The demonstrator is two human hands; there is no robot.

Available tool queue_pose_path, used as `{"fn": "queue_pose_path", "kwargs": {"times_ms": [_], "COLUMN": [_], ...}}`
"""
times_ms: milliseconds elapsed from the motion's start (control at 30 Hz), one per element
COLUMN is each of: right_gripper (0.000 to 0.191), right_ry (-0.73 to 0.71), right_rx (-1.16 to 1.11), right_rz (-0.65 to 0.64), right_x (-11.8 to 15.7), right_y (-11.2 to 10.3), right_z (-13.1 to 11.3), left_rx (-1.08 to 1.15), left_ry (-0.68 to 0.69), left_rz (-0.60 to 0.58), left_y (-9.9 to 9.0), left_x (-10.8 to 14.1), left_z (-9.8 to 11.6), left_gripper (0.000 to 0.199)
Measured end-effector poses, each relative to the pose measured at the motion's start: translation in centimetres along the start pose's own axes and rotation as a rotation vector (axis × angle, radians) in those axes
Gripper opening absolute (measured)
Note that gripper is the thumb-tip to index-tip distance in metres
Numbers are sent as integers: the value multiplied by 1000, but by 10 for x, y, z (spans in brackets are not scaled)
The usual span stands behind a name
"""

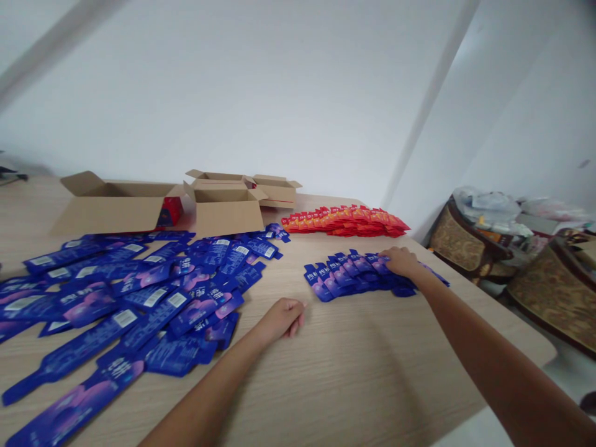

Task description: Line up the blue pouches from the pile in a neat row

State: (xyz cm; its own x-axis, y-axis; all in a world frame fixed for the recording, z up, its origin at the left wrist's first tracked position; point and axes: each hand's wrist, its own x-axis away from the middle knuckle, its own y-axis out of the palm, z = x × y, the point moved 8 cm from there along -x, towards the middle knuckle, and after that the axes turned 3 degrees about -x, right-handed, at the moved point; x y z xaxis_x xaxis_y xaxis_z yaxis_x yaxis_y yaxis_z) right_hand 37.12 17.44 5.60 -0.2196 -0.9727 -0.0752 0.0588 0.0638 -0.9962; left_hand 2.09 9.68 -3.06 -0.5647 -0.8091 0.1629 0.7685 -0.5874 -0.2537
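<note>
Flat blue-and-purple folding cartons [342, 273] lie overlapped in a fanned row on the wooden table. At the row's right part, my right hand [401, 261] is closed over a blue carton, its fingers bent down and partly hidden. My left hand [282, 320] rests on the tabletop, curled into a loose fist with nothing visible in it. It sits between the row and a large messy pile of the same blue cartons [153, 298], touching neither. Some pile cartons show barcodes, others pink and purple artwork.
Behind the blue row lies a fanned stack of red-orange cartons [347, 220]. Several open cardboard boxes [228, 217] stand along the wall; the left box [107, 214] has something red at its right side. Patterned chairs [459, 239] bearing plastic bags stand beyond the table's right edge.
</note>
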Motion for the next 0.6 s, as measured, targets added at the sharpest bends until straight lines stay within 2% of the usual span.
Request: {"fn": "queue_pose_path", "kwargs": {"times_ms": [167,367,500,600], "right_gripper": [43,45,50,53], "right_ry": [-114,-183,-287,-290], "right_rx": [6,10,6,16], "right_rz": [-136,-83,-139,-214], "right_x": [-1,-13,-10,-2], "right_y": [9,9,28,44], "right_z": [-22,-52,-80,-85], "left_rx": [-15,-25,-23,-15], "left_ry": [-9,6,-2,1], "left_rz": [5,5,1,-3], "left_y": [0,0,-1,0], "left_x": [-1,2,2,1], "left_z": [-2,2,0,-2], "left_gripper": [51,49,47,46]}}
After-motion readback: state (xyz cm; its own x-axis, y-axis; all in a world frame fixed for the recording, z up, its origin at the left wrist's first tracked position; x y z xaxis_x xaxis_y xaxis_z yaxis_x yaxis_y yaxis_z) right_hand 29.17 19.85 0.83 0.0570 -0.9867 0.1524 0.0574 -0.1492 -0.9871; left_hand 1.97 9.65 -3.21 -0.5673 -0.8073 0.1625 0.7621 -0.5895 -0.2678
